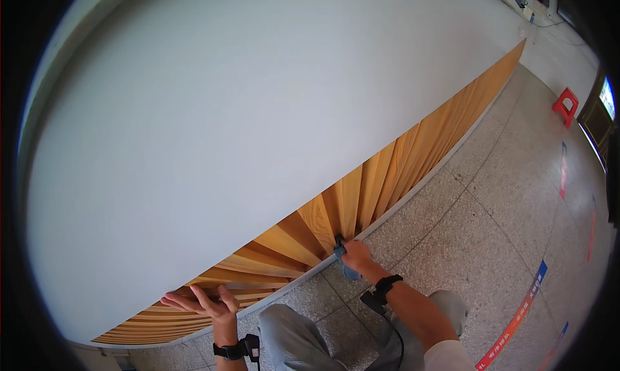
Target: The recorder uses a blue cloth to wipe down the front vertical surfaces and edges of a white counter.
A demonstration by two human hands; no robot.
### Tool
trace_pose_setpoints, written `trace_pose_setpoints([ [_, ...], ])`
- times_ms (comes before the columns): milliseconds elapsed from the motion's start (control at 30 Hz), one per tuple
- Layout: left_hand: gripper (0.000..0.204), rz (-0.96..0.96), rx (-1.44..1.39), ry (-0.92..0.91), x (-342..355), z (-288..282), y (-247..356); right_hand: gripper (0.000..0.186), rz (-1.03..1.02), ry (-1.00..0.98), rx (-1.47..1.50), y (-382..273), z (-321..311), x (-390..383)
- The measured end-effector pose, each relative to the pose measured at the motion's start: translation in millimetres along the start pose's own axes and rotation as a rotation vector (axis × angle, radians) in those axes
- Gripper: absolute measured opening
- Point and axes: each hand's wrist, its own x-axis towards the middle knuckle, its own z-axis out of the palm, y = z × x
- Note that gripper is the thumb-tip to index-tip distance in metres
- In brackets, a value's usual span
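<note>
Wooden slat panelling (349, 200) runs under a large smooth white counter or wall face (213, 132). My left hand (205, 304) is open, fingers spread, resting at the slats near the lower edge of the white face. Farther right, my right hand (356, 255) is closed at the foot of the slats, beside the pale base strip (303, 278). In it is a small dark and blue-grey thing (340, 247), mostly hidden by the fingers, so its kind is unclear. Both wrists wear black straps with small devices.
My bent knees (290, 335) in grey-blue trousers are close below the hands. Speckled floor tiles (452, 235) spread to the right, carrying red and blue tape strips (520, 316). A red plastic stool (566, 106) stands at the far right. A black cable hangs from the right wrist device.
</note>
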Motion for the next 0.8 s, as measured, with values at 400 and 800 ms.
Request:
trace_pose_setpoints([
  [400, 0.065, -0.007, -0.015, -0.05, -18, -1, -16, 0.041, -0.56, 0.772, 0.575, -152, -196, -56],
  [800, 0.066, 0.0, -0.032, -0.053, -16, -2, -16, 0.027, -0.277, 0.491, 0.284, -71, -88, -42],
])
